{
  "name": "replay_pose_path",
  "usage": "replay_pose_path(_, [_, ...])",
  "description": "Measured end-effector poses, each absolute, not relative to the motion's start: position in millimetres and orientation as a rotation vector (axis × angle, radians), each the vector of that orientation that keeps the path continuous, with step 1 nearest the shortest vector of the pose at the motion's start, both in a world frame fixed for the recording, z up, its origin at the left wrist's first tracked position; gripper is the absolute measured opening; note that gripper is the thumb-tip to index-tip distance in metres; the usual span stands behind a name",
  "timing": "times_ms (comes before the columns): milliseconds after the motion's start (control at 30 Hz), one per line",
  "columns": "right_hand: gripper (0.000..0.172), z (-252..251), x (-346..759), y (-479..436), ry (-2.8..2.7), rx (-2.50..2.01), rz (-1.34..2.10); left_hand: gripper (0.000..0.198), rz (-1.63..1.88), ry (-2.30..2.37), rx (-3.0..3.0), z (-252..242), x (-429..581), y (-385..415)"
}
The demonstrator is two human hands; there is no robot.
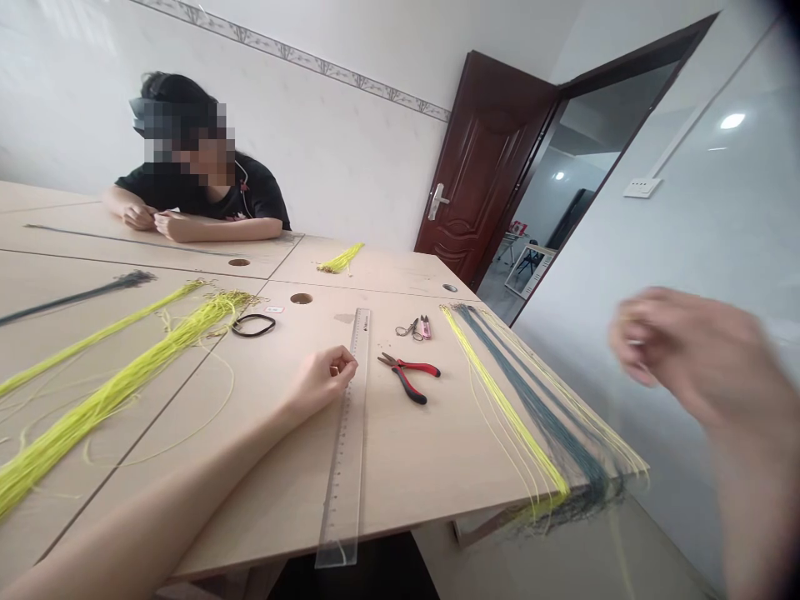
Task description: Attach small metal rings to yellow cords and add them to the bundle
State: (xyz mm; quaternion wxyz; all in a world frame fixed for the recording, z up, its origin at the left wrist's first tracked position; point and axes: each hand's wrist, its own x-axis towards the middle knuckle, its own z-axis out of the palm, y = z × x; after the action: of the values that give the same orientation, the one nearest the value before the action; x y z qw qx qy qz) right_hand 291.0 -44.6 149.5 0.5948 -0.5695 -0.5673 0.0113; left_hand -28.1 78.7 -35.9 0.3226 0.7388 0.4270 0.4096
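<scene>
My left hand (328, 375) rests on a clear ruler (350, 442) with its fingers curled together; whatever they may hold is hidden. Raised off the table at the right, my right hand (681, 350) is blurred, its fingers drawn together as in a pinch. What sits between them is too smeared to name. Just right of the ruler lie pliers (409, 375) with red and black handles, jaws apart. Behind them are small scissors (409, 330) and pink thread snips (426, 327).
Yellow cords (506, 404) and dark grey-blue cords (531, 392) hang over the right table edge. A large yellow cord bundle (125, 383) lies left, near a black band (253, 325). Another yellow bundle (341, 258) lies farther back. A person (200, 175) sits across the table.
</scene>
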Motion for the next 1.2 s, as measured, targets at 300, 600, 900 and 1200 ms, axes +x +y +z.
replay_pose_path(300, [0.022,97.8,311.9,149.8,-1.834,-2.249,0.268,0.018,1.016,1.156,2.001,-34.5,-27.3,77.4])
replay_pose_path(600, [0.025,33.9,305.1,246.9,-1.954,-2.348,0.096,0.013,0.990,1.221,1.981,-31.8,-30.0,85.3])
replay_pose_path(900, [0.024,12.5,317.4,285.8,-1.995,-2.317,-0.052,0.018,1.045,1.246,1.791,-33.3,-32.9,101.5])
replay_pose_path(1200, [0.036,32.6,339.2,199.3,-2.144,-2.309,0.065,0.021,1.034,1.228,1.710,-26.6,-33.4,97.9])
